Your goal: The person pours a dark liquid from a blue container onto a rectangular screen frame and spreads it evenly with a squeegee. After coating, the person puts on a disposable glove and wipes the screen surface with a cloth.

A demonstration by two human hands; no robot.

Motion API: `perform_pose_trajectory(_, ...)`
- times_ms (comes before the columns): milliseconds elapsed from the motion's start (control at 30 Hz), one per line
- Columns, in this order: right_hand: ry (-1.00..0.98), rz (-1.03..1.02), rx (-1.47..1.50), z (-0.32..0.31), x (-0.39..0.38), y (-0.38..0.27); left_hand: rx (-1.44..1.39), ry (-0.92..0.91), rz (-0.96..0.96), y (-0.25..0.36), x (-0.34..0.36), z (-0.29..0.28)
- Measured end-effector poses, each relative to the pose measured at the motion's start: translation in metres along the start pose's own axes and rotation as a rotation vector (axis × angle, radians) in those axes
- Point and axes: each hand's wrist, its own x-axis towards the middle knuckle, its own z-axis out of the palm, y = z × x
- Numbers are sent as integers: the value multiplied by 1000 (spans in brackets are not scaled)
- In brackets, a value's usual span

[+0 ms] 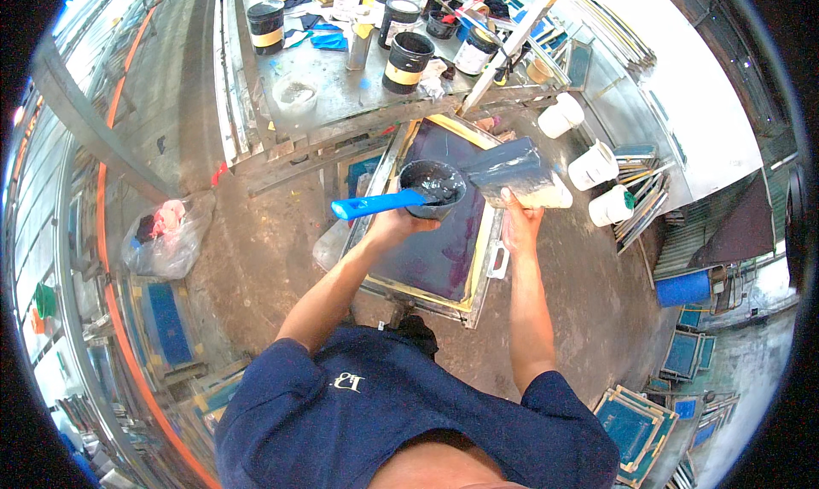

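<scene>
My left hand [399, 229] is wrapped round the underside of a black tub [450, 204] with dark, glossy ink in it. A spatula with a blue handle [375, 205] lies across the tub's rim, its handle pointing left. In my right hand [519, 226] is a wide squeegee [512, 166], smeared with dark ink and pale along its near right end. Its left edge is close to the tub. Beneath both hands is a screen-printing frame [422, 263] with a dark mesh and yellowish taped edges, partly hidden by the tub and squeegee.
Beyond the frame stands a metal table [341, 105] with several ink tubs, including an open black one [408, 62], rags and tools. White buckets [593, 166] stand at right near stacked screens [650, 203]. A plastic bag [171, 243] lies on the floor at left.
</scene>
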Motion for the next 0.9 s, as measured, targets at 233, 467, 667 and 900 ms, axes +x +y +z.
perform_pose_trajectory(233, 17, -48, -202, 6, -19, -4, -22, -7, -5, 3, 11, 8)
perform_pose_trajectory(467, -45, -122, -609, -10, -19, -12, -46, -56, -82, 53, 0, 19)
perform_pose_trajectory(667, -225, -258, -788, -60, -10, 14, 120, -88, -132, 66, -17, 5)
perform_pose_trajectory(900, -634, -91, -1078, -64, -45, 74, 377, -92, -70, 42, -79, -50)
